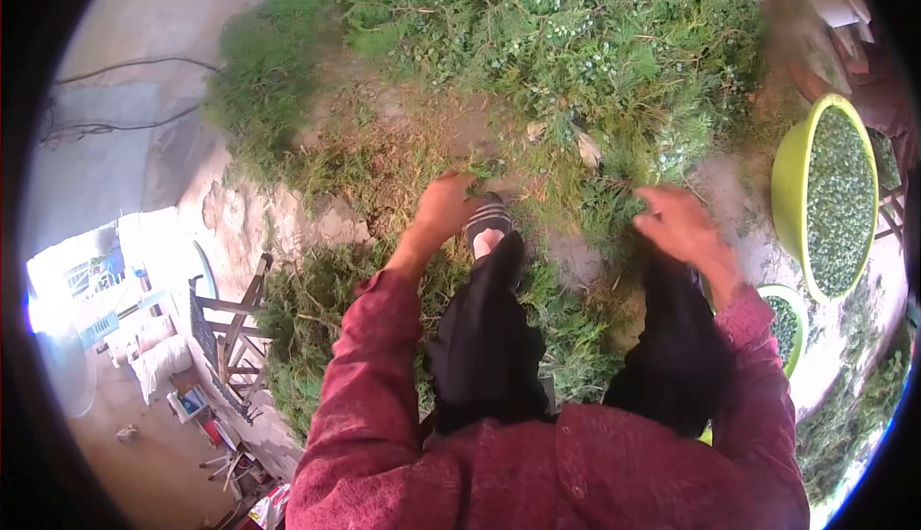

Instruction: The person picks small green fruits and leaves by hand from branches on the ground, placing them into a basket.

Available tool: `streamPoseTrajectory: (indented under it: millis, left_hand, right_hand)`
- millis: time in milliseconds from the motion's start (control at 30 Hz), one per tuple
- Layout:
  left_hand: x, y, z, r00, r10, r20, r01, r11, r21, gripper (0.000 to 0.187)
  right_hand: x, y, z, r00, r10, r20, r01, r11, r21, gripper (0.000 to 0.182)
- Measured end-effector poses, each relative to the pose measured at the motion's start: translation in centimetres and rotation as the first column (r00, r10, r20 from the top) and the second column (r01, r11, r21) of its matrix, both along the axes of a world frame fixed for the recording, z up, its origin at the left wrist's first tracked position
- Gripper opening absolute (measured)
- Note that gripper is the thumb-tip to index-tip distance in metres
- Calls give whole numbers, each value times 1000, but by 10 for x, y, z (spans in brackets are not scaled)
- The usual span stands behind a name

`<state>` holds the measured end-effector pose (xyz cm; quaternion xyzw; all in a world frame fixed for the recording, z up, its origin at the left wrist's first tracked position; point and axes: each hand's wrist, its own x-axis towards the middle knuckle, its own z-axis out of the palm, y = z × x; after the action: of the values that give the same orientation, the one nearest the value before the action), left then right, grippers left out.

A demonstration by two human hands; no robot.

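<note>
My left hand (443, 212) hangs above the sandal (491, 212) on my left foot, its fingers curled inward; whatever they hold, if anything, is too small to make out. My right hand (683, 228) is beside the lower edge of a large heap of green cut branches (595, 41), with thumb and forefinger apart and nothing plainly between them. Pale bluish berries dot the feathery sprigs of this heap. Loose green sprigs (614, 199) lie just left of my right fingertips.
A lime-green tub (791, 180) full of small green berries stands at the right. Below it is a smaller green-rimmed container (801, 324). More branches (307, 329) lie by my left leg, near a wooden frame (240, 324). A dark cable (134, 71) runs along the concrete.
</note>
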<state>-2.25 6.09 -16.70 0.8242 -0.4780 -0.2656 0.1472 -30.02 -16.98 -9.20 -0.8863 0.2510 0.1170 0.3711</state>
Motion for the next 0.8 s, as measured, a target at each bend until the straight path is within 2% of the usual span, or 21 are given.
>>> streamPoseTrajectory:
  millis: [67, 200, 233, 267, 300, 400, 467, 533, 600, 667, 700, 767, 800]
  left_hand:
    - [-2, -30, -56, 1000, -1, 26, 4, 995, -98, 33]
    - [3, -54, -123, 995, 98, 19, -98, 995, 5, 29]
    - [4, -56, -134, 992, 118, 40, -119, 993, 24, 27]
    - [5, -57, -143, 989, 136, 62, -138, 989, 43, 25]
    - [3, -58, -146, 990, 129, 59, -133, 990, 55, 25]
    - [-3, -60, -150, 985, 172, 22, -174, 978, 118, 22]
    - [-5, -61, -152, 987, 118, 105, -133, 980, 147, 20]
    - [1, -62, -153, 984, 149, 96, -162, 975, 154, 20]
    - [10, -58, -159, 980, 175, 90, -188, 968, 165, 19]
    - [22, -55, -171, 872, 454, -183, -464, 886, -9, 19]
    - [24, -62, -164, 873, 452, -181, -460, 888, -4, 19]
    - [25, -81, -141, 909, 416, -36, -417, 903, -101, 11]
    - [27, -86, -144, 909, 416, -36, -417, 903, -103, 11]
  right_hand:
    - [13, 4, -25, 992, 122, 22, -124, 984, 132, 39]
    - [20, 4, -72, 974, 225, -7, -214, 937, 276, 37]
    - [19, 1, -81, 975, 221, -10, -209, 934, 289, 37]
    - [18, -1, -88, 992, 120, -49, -87, 899, 430, 38]
    - [18, -3, -94, 994, 24, -103, 37, 832, 554, 38]
    - [25, -10, -98, 994, -52, -93, 95, 818, 568, 39]
    - [23, -8, -103, 994, -72, -77, 103, 801, 590, 39]
    - [26, -11, -104, 994, -96, -48, 105, 791, 603, 39]
    - [27, -13, -102, 996, -51, -70, 82, 797, 599, 39]
    - [21, -12, -112, 995, -68, -71, 98, 771, 629, 39]
    - [18, -11, -117, 994, -80, -72, 107, 748, 655, 38]
    - [18, -9, -120, 994, -97, -52, 106, 725, 681, 38]
    - [18, -10, -120, 993, -116, -30, 104, 707, 699, 39]
